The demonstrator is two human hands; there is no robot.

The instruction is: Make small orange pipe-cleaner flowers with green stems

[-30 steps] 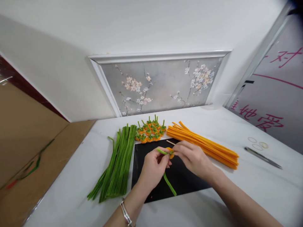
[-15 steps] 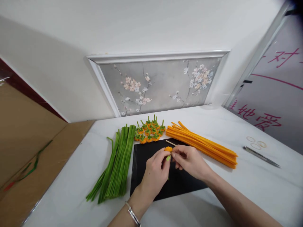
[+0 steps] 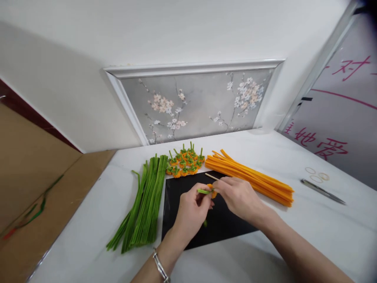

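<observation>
Above the black mat (image 3: 176,220), both hands meet at a small orange pipe-cleaner pumpkin (image 3: 214,193) with a green pipe-cleaner stem (image 3: 203,191). My left hand (image 3: 193,208) pinches it between thumb and fingers, the green stem pointing left. From the other side, my right hand (image 3: 238,196) is closed at its orange edge; its fingertips partly hide the piece. A thin pale stick (image 3: 210,176) lies by the right fingers, its other end covered. Behind the mat stand several finished-looking small orange pumpkins (image 3: 185,161) with green stems.
To the left lies a bundle of green pipe cleaners (image 3: 150,200), to the right a bundle of orange ones (image 3: 250,177). Tweezers (image 3: 322,191) and several rubber bands (image 3: 316,175) lie at far right on the white table (image 3: 312,224). Cardboard (image 3: 59,220) borders the left edge.
The pumpkin has been turned, so its green stem now points left instead of down. My right hand has rolled over, its back now more upward, and its fingers press closer to the piece.
</observation>
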